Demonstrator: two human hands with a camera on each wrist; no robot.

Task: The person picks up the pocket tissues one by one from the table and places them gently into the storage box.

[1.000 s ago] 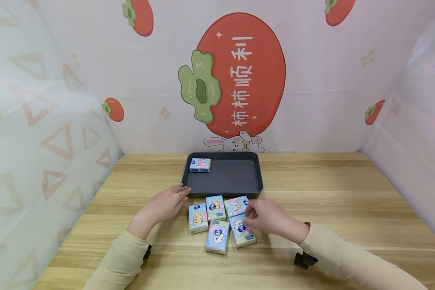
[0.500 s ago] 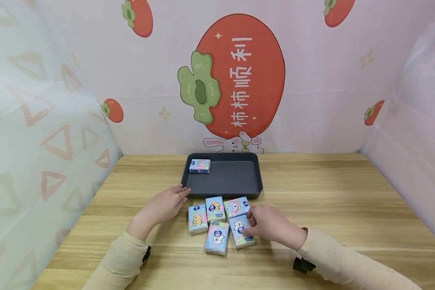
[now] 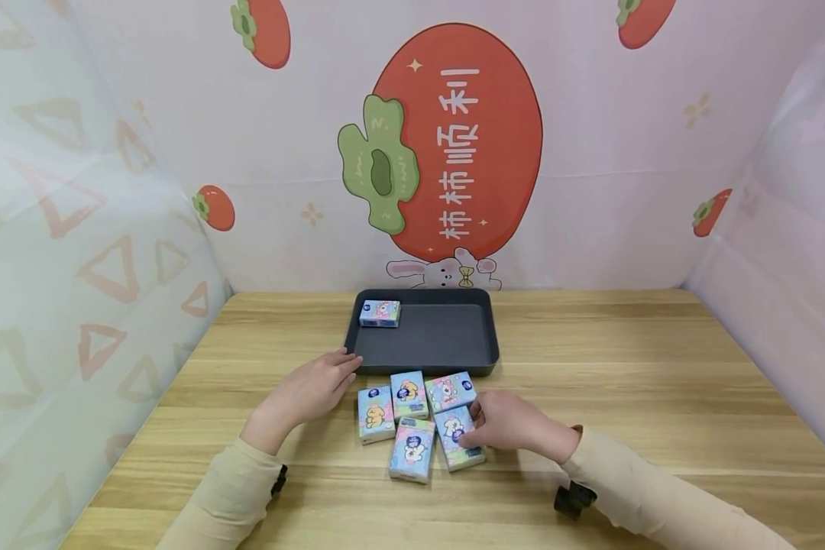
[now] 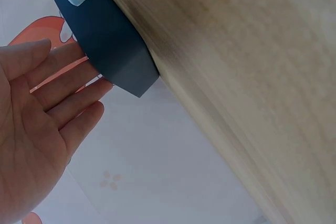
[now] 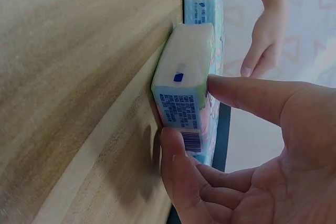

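Observation:
My left hand (image 3: 316, 384) rests its nearly straight fingers against the front left corner of the dark grey tray (image 3: 477, 369); the left wrist view shows the fingertips (image 4: 98, 109) at the tray's outer wall. My right hand (image 3: 516, 424) grips the nearest right tissue pack (image 3: 457, 435), a small blue and pink one with a cartoon print. In the right wrist view, the thumb (image 5: 247, 95) lies on the pack's printed face and the index finger touches its barcode side. The pack sits on the table. A tissue pack (image 3: 380, 313) lies in the tray's back left corner.
Beside the gripped pack lie a front tissue pack (image 3: 412, 451), a left pack (image 3: 376, 413), a middle pack (image 3: 409, 394) and a sideways pack (image 3: 450, 391), close together before the tray. A printed cloth backdrop (image 3: 591, 153) rises behind the wooden table (image 3: 612, 359).
My right hand has moved slightly down along the right tissue pack, and its thumb now lies lower on the printed face. The left hand stays at the tray.

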